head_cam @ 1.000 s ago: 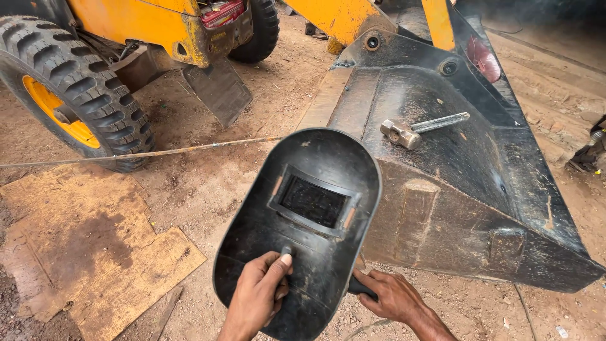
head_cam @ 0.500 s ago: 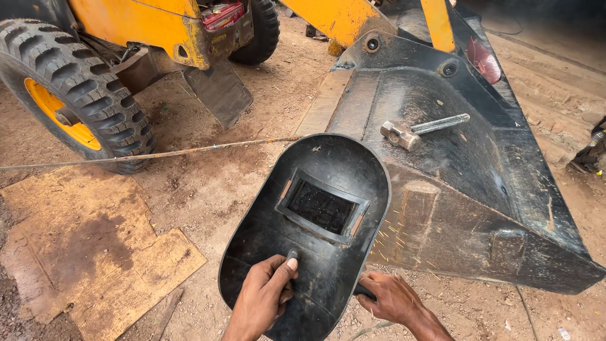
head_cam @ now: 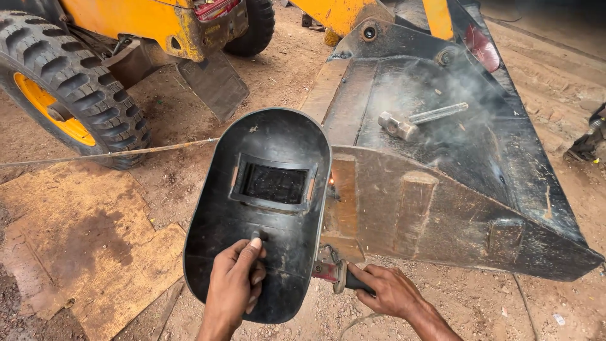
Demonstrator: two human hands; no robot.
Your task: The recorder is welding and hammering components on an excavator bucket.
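Left hand (head_cam: 237, 284) grips welding shield (head_cam: 259, 208), now raised before bucket (head_cam: 442, 208) edge; right hand (head_cam: 388, 292) clasps electrode holder (head_cam: 334, 275). Spark (head_cam: 330, 183), smoke newly visible: arc struck, welding under way.

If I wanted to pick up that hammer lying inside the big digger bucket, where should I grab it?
Probably by the long metal handle, not the heavy head. The hammer lies flat on the floor of the bucket with its handle pointing up and right, bare along its length. Come down from above through the bucket's open top and close your fingers around the handle near its middle. Smoke is drifting over it, so wait.
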